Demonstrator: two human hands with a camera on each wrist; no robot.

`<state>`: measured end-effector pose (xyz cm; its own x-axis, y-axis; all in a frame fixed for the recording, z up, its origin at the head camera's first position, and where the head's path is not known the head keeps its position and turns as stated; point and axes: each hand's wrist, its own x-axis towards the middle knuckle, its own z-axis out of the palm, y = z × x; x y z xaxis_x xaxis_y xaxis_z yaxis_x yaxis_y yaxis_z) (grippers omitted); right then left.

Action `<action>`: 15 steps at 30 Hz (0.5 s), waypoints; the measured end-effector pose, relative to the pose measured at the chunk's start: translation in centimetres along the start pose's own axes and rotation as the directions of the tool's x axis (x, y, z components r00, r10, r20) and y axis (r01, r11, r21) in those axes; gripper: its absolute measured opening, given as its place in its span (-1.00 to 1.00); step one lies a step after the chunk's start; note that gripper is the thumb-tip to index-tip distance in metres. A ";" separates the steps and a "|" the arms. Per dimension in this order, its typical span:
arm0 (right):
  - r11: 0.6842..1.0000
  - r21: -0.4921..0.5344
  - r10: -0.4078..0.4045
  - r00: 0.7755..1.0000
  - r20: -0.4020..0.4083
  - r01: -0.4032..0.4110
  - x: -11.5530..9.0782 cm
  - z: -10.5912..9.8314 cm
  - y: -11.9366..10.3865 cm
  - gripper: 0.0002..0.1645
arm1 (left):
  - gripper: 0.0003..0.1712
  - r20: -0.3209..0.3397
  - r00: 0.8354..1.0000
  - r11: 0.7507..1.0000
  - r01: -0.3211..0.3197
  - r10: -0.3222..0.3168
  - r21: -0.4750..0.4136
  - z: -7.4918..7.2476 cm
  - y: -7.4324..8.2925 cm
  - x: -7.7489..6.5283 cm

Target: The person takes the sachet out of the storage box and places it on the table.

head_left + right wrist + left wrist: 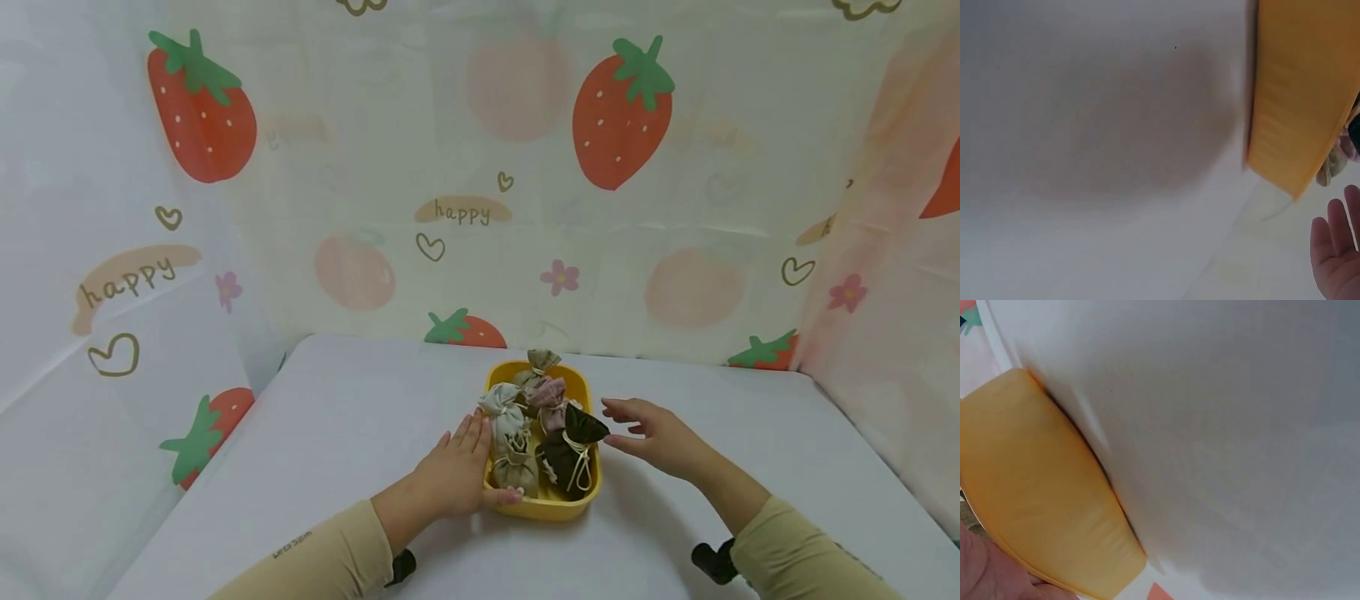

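tan sleeves (322,546) are showing nearest the viewer. at centre, a yellow tub (551,510) is holding small tied pouches (516,473). the left hand (459,467) is resting against the tub's left side, fingers straight, gripping nothing. the right hand (663,437) is hovering just beside a dark pouch (561,460), fingers loosely spread and empty. bracing with the left palm while the right moves lightly should be preventing sliding. beneath, a white worktop (367,408) is spreading; behind, strawberry-printed cloth (375,150) is hanging.

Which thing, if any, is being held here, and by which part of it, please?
Nothing appears gripped: the left hand rests, fingers straight, against the left side of the yellow tray; the right hand, empty, is beside the dark pouch.
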<state>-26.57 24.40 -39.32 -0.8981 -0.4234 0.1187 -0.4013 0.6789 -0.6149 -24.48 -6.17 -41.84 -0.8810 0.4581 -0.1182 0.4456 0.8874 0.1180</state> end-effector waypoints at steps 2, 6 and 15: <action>1.000 0.006 0.014 1.000 -0.002 -0.014 0.1 0.3 0.1 -0.30 | 0.37 -0.005 1.000 1.000 -0.003 0.003 0.000 0.0 0.0 0.0; 0.999 0.004 0.048 0.999 -0.014 -0.048 0.3 0.9 0.1 -0.31 | 0.37 -0.011 1.000 1.000 -0.006 0.006 -0.002 0.2 -0.1 0.0; 0.995 -0.015 0.098 0.993 -0.059 -0.099 0.7 1.6 -0.1 -0.60 | 0.36 -0.010 1.000 1.000 -0.007 0.007 -0.009 0.2 -0.1 0.0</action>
<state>-26.87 23.06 -40.41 -0.9421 -0.3187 0.1042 -0.3133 0.7261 -0.6120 -24.52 -6.25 -42.06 -0.8792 0.4641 -0.1075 0.4507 0.8835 0.1277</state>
